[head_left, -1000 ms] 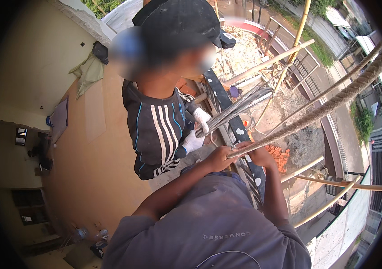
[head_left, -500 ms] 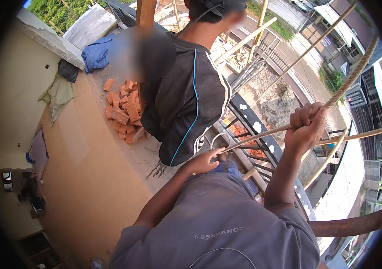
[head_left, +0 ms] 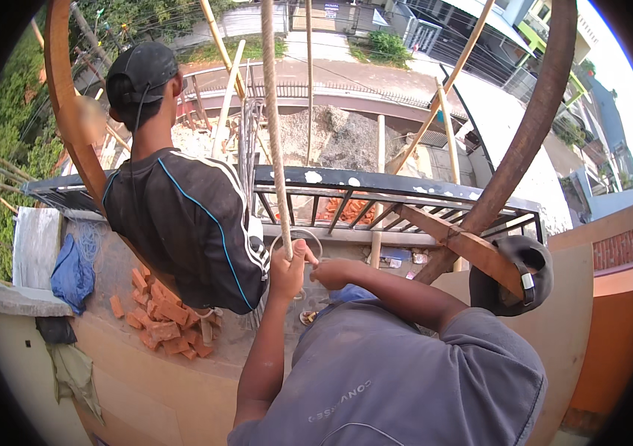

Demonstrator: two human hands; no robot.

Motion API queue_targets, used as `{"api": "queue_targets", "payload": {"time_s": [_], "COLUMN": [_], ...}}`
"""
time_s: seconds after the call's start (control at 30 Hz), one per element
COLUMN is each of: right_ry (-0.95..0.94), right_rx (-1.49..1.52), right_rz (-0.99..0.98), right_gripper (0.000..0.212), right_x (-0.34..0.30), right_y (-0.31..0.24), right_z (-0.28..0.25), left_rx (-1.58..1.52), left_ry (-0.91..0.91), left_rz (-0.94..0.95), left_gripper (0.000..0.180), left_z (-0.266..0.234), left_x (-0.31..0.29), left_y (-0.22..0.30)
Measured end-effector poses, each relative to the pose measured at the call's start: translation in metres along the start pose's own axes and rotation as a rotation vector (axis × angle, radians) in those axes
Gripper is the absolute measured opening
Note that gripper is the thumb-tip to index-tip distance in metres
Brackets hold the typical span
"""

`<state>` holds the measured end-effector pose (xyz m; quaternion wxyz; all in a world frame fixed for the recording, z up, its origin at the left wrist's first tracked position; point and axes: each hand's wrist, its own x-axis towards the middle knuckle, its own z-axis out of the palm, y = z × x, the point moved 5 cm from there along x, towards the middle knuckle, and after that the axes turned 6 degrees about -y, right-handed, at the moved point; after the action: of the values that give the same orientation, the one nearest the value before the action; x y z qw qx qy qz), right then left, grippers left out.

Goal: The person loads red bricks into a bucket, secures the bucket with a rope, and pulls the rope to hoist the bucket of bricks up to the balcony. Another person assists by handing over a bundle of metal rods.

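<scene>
A tan rope point(head_left: 278, 149) hangs down in front of me, and my left hand point(head_left: 285, 276) is closed around it at chest height. Just right of it, my right hand point(head_left: 333, 273) has its fingers curled by the lower part of the rope; the grip is partly hidden. A thin pale loop point(head_left: 319, 247) curves beside both hands. Close on my left stands a person in a black jacket point(head_left: 183, 223) with blue and white stripes, wearing a dark cap point(head_left: 140, 70) and turned away from me.
A black metal railing point(head_left: 406, 189) crosses ahead, with bricks, gravel and a road below. Broken orange bricks point(head_left: 160, 316) lie at left near a blue tarp point(head_left: 73, 275). Wooden beams point(head_left: 517, 141) slant up on both sides; a grey cap point(head_left: 513, 297) hangs on the right one.
My view has swung to the right. The right hand has let go of the rope's upper part and come down beside the left, which now grips the rope. The person stays at my left.
</scene>
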<state>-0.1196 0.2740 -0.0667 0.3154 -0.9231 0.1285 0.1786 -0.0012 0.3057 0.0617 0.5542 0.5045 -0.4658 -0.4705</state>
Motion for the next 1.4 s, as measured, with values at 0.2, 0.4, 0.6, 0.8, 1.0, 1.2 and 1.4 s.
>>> {"api": "queue_targets", "payload": {"time_s": [0.2,0.4,0.6,0.8,1.0,1.2,1.4], "right_ry": [0.64,1.109,0.814,-0.115,0.622,0.938,1.438], "right_rx": [1.236,0.689,0.591,0.129,1.017,1.11,0.877], "right_rz": [-0.519,-0.354,-0.25,-0.11,-0.083,-0.58,-0.152], "right_gripper": [0.07,0.037,0.04,0.033,0.048,0.047,0.039], "right_x": [-0.058,-0.092,-0.026,0.013,-0.035,-0.078,-0.041], "right_y": [-0.052,-0.12,-0.055,-0.023,0.015,-0.109,-0.031], "right_z": [-0.238,-0.255,-0.124,-0.006,-0.15,-0.309,-0.24], "left_rx": [0.343,0.714,-0.12,0.001,0.334,0.745,0.146], "left_ry": [-0.023,-0.461,-0.134,-0.07,0.097,-0.43,-0.163], "left_rz": [-0.328,-0.157,0.107,0.253,0.099,-0.381,-0.148], "left_gripper": [0.052,0.062,0.098,0.042,0.047,0.033,0.062], "left_z": [-0.016,-0.016,-0.015,-0.004,-0.01,0.015,-0.017], "left_x": [-0.055,-0.083,-0.008,0.05,-0.009,-0.086,-0.07], "left_y": [-0.189,-0.186,0.003,0.07,-0.076,-0.228,-0.155]}}
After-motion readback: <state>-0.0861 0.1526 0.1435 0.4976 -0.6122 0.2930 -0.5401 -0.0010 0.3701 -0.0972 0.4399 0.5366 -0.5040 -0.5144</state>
